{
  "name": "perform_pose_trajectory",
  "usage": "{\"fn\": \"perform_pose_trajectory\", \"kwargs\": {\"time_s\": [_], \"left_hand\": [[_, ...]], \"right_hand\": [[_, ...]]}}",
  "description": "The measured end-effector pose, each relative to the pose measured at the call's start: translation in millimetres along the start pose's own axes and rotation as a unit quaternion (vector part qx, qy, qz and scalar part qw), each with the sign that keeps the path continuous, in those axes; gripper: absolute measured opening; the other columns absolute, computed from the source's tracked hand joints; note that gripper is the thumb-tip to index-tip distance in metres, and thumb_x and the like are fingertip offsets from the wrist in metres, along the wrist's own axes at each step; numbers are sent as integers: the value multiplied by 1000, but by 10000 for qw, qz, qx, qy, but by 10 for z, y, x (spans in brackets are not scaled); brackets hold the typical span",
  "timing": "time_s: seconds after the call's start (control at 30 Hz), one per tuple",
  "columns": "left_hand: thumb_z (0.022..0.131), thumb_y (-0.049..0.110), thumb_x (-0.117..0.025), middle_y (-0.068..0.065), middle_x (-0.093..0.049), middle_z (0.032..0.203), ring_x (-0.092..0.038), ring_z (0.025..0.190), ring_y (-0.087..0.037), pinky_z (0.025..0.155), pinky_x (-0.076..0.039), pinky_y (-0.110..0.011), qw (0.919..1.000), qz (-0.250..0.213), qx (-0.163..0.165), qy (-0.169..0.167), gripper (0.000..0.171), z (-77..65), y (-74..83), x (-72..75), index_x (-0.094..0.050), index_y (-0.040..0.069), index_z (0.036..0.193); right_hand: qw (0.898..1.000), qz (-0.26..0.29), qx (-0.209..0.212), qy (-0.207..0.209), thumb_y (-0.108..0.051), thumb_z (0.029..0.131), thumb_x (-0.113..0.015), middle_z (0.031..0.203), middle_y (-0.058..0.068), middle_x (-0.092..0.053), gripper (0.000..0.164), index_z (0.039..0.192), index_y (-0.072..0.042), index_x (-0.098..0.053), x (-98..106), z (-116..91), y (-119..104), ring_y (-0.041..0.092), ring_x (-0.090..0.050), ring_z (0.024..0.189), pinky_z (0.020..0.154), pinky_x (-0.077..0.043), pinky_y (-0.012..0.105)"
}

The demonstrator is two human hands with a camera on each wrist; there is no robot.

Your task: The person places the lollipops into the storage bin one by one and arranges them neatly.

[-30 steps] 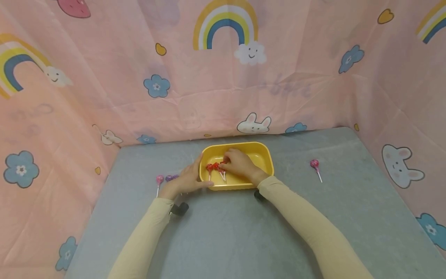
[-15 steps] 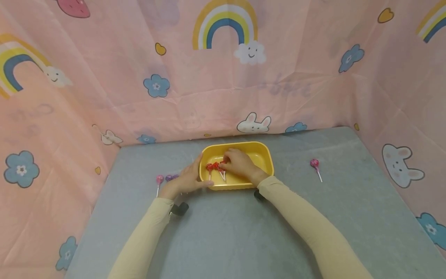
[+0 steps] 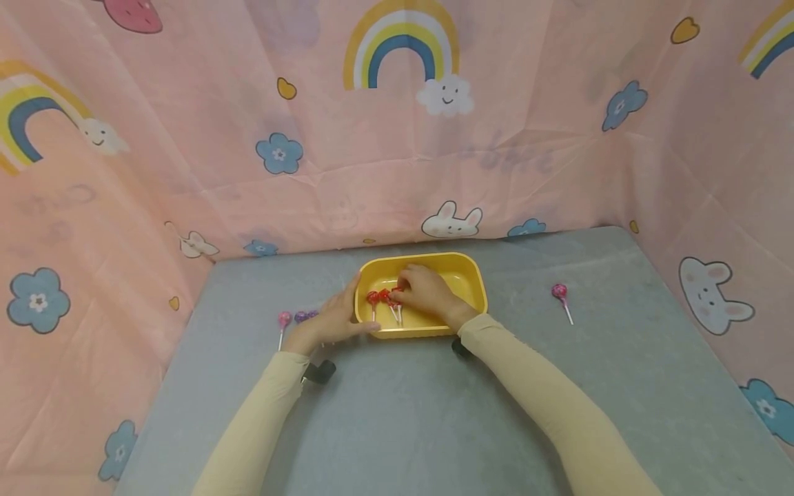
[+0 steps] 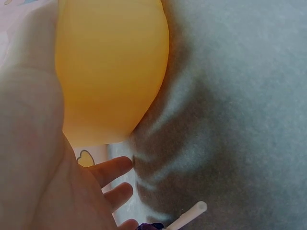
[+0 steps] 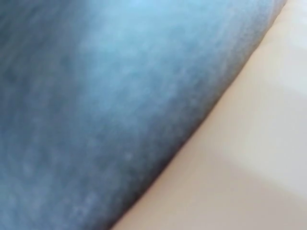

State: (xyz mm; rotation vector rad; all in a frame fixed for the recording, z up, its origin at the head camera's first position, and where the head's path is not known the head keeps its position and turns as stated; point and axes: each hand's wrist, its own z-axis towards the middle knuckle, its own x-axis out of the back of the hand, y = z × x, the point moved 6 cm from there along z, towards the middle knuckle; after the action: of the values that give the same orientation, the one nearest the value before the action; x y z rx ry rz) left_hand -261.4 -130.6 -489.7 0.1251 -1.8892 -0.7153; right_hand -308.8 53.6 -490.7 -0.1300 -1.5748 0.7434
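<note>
A yellow plastic bin (image 3: 468, 259) stands on the table, with several red lollipops (image 3: 373, 297) in its left half, white sticks toward me. My right hand (image 3: 428, 289) reaches into the bin, and its thumb and fingertips pinch a red lollipop beside the others, mostly hidden under the fingers. My left hand (image 3: 335, 317) is spread against the bin's left end, thumb along the front rim. In the left wrist view the bin's outer wall (image 4: 115, 67) lies beside the palm, and the fingers (image 4: 115, 170) are extended.
Left of my left hand lie a pink lollipop (image 3: 284, 318) and purple lollipops (image 3: 301, 316), partly hidden. One more pink lollipop (image 3: 560, 291) lies at the right on the grey table (image 3: 397, 427). A pink printed cloth (image 3: 372, 172) hangs behind and at both sides.
</note>
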Motion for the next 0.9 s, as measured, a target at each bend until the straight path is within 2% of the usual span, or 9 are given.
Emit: {"fn": "perform_pose_trajectory", "kwargs": {"time_s": [0.53, 0.77, 0.9], "left_hand": [[83, 64, -67, -20, -17, 165, -24, 151, -40, 124, -21, -56, 10000, 41, 18, -3, 119, -3, 17, 16, 11, 19, 159], [85, 60, -68, -20, -18, 165, -24, 151, -40, 124, -21, -55, 10000, 32, 29, -58, 117, -16, 38, 10, 12, 18, 159], [83, 63, -68, -19, -18, 165, -24, 151, -40, 124, -21, -55, 10000, 21, 43, -41, 119, -6, 11, 1, 12, 20, 159]], "right_hand": [[10000, -31, -42, 9, -42, 89, -72, 86, 1, -58, 27, 88, -16, -65, 4, 11, 19, 18, -53, 85, 79, -47, 30], [9999, 23, -104, -109, -44, 88, -72, 85, 1, -59, 28, 89, -16, -65, 27, -2, 25, 18, -54, 84, 79, -47, 30], [9995, 136, -191, -228, -45, 88, -72, 87, 0, -61, 29, 92, -17, -66, 45, -11, 40, 18, -54, 86, 80, -48, 30]]}}
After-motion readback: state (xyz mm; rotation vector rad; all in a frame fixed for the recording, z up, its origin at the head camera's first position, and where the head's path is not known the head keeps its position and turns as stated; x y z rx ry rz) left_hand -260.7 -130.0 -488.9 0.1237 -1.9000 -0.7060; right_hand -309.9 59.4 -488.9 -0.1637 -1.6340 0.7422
